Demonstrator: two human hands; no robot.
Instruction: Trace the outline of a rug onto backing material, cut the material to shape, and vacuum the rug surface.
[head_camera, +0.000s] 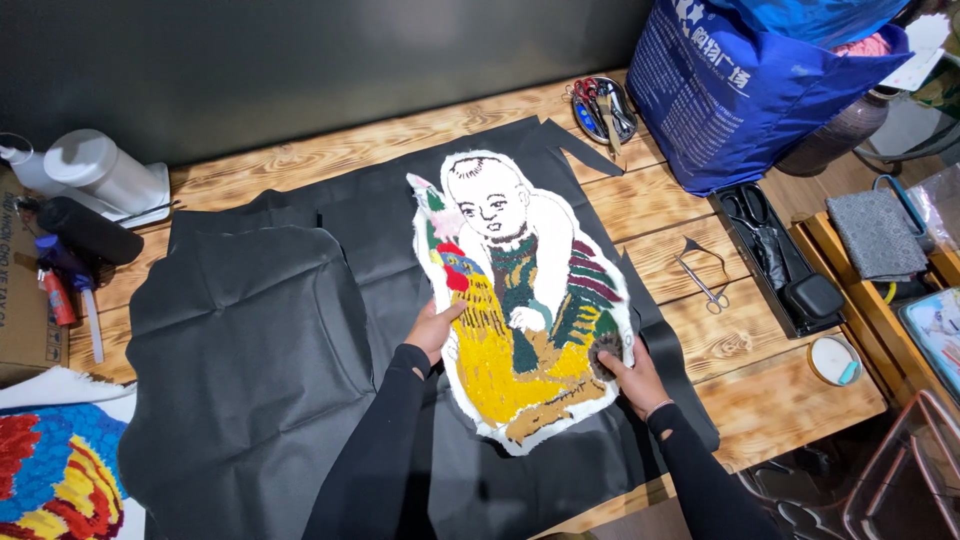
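Nearest the camera, the left hand (432, 328) lies flat with fingers spread on the left edge of the tufted rug piece (520, 300), while the right hand (630, 375) pinches its lower right edge (grip partly hidden by the pile); the piece lies face up on black fabric (260, 350) spread over the wooden table (760, 390). The step in hand looks like positioning the piece on the backing; any next move calls for even tension and edges kept flat. Beyond lie small snips (705, 280), a tray of scissors (603, 108) and a blue bag (740, 90).
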